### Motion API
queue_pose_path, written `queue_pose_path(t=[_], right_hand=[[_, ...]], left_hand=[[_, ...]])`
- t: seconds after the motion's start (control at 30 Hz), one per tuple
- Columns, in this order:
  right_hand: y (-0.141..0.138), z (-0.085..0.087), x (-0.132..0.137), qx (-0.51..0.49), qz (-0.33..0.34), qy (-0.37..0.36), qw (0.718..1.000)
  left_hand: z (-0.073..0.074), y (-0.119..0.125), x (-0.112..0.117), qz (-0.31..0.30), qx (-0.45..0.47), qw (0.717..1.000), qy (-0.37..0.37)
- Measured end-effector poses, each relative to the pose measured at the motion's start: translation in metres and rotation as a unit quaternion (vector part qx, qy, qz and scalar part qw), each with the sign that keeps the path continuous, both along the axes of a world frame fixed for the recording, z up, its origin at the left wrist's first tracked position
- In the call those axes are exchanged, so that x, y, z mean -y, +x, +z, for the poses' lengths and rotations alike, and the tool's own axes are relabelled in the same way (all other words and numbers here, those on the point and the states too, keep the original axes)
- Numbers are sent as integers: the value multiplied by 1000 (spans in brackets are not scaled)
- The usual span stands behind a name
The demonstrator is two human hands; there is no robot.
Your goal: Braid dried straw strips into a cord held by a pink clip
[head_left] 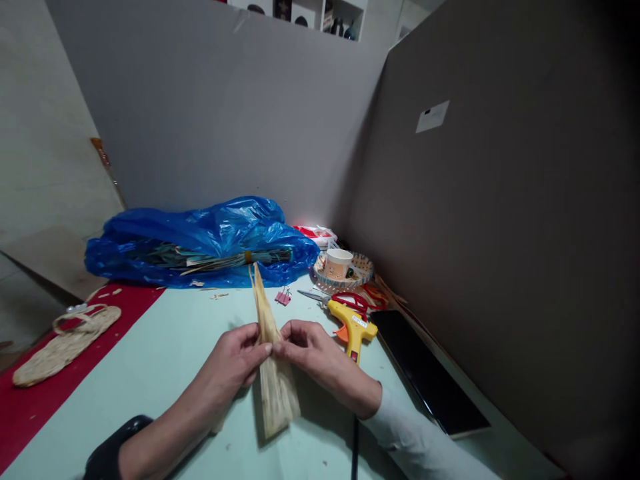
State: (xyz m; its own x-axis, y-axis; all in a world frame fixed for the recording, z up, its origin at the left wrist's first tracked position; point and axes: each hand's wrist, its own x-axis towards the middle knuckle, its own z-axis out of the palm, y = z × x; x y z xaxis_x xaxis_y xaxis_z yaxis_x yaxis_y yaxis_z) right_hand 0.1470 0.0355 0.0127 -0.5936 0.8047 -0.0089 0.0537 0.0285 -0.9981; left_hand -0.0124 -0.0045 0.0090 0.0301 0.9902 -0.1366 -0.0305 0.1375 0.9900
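Observation:
A dry, pale corn husk (280, 397) stands lengthwise between my hands, its narrow pointed end up and its wider end down toward the front of the table. My left hand (240, 357) pinches it from the left at about its middle. From the right, my right hand (307, 347) grips the same stretch, thumb and fingers closed on it. The two thumbs nearly meet on the husk. Beyond the tip lies a small pink binder clip (283, 297) on the pale green tabletop (200, 333).
A blue plastic bag (225, 227) with bundled dry strands lies at the back. To the right are red-handled scissors (350, 301), a yellow glue gun (353, 323), a paper cup (339, 263) in a woven tray and a black panel (430, 373). A woven sandal (67, 343) rests on red cloth at left.

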Motion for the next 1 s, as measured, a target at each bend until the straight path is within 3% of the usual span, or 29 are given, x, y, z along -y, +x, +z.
queue_pose_path(t=[0.13,0.33,0.47,0.6,0.77,0.9,1.0], right_hand=[[2,-4,-1,-44,16,-38,998],[-2,-5,0,-139,-8,-194,971],[-3,-2,1,-145,17,-210,967],[0,2,0,-145,24,-202,968],[2,-4,-1,-116,41,-116,986],[-1,-7,0,-105,55,-113,986],[-1,-3,2,-44,18,-57,997]], left_hand=[[3,-3,-1,-3,-3,1000,12],[1,-2,-1,9,-4,1000,17],[2,-3,-3,11,1,999,43],[3,-9,-5,7,-12,998,61],[-3,-9,-7,-30,-2,998,50],[-3,-5,-6,-40,13,999,33],[0,-4,-5,-25,29,999,34]])
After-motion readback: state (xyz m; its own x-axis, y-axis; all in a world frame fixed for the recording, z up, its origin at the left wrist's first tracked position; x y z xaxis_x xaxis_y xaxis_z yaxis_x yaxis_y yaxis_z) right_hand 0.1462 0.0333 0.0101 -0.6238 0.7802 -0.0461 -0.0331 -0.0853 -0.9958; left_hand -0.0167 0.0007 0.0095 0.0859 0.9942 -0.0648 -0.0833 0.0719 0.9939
